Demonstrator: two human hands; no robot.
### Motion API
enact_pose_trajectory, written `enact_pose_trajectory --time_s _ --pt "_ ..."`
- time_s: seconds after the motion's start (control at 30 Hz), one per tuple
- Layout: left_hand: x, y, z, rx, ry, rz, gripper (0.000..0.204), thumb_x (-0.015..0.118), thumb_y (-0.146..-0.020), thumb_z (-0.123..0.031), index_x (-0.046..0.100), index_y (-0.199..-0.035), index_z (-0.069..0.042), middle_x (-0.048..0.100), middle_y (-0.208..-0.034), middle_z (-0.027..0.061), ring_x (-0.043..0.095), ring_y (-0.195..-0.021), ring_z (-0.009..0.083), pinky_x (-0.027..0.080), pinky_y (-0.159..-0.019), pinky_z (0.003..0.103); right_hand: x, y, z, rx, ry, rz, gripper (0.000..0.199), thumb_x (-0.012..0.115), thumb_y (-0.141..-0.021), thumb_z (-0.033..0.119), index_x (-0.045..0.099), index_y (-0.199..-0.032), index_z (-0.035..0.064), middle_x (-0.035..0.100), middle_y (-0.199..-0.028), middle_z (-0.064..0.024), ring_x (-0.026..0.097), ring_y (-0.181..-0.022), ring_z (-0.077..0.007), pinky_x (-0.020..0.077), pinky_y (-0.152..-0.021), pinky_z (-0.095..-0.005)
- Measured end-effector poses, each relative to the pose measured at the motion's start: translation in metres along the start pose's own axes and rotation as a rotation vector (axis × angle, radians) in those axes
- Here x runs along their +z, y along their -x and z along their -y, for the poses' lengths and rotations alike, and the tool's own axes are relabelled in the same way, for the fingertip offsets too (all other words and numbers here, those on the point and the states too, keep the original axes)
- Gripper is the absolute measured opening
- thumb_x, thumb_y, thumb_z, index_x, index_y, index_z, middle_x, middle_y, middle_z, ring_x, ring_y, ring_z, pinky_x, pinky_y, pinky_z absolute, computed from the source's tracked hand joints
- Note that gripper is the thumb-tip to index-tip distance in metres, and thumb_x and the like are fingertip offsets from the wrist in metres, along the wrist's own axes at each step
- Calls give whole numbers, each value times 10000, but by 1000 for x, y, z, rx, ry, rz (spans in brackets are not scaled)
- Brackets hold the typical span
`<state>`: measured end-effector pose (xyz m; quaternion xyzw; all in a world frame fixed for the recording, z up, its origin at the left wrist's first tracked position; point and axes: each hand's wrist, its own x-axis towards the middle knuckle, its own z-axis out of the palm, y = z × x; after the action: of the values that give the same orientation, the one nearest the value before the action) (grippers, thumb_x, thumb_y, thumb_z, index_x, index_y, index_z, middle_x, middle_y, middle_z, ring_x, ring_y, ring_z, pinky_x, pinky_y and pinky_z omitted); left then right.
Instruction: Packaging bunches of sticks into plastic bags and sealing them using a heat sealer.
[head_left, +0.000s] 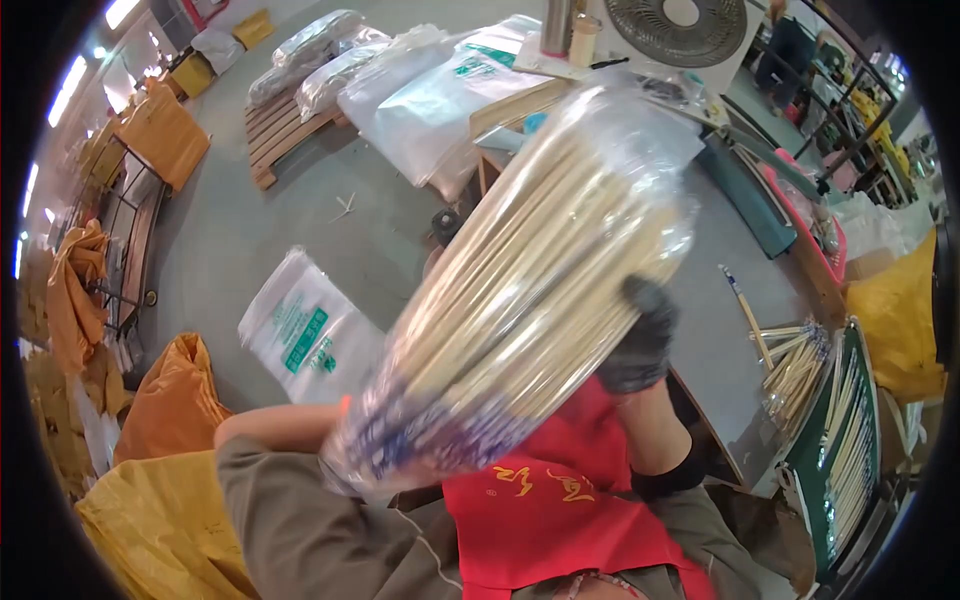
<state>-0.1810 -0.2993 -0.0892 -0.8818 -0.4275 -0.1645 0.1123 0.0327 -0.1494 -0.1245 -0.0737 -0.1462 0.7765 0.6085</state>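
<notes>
A large clear plastic bag of chopsticks (520,290) is tilted across the middle in front of me. Pale wooden sticks fill it, their blue-and-white patterned ends low and to the left, while loose plastic bunches at the top. My right hand (640,340), in a black glove, grips the bag's right side, its fingers partly out of sight. From the lower left my left forearm (280,425) runs behind the bag's lower end, which hides my left hand. Further right, a loose bunch of similar chopsticks (797,380) lies on the grey worktable (715,390).
A flat printed plastic bag (305,325) lies left of the held bag. Filled clear bags (440,105) and a wooden pallet (285,140) stand beyond. A fan (680,15) is at the back. On the right, a green tray (800,475) holds more chopsticks, near a yellow sack (900,320).
</notes>
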Motion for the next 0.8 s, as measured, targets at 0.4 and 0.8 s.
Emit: enact_pose_trajectory --time_s 0.4,0.8 --pt "-18 114 55 208 117 212 313 564 -768 -199 582 -1079 -170 620 -624 56 612 -544 237 490 -512 377 2 13 -106 -85 1328 763 514 739 -698 346 593 -1092 51 599 -1089 -115 550 -1034 -205 435 -909 -349" --pt "-54 41 55 -23 661 1044 135 487 -776 -103 564 -870 -44 613 -713 155 597 -685 352 452 -599 442 -70 95 -51 122 1637 1439 267 567 -835 253 581 -935 6 590 -999 -183 590 -899 -282 471 -787 -370"
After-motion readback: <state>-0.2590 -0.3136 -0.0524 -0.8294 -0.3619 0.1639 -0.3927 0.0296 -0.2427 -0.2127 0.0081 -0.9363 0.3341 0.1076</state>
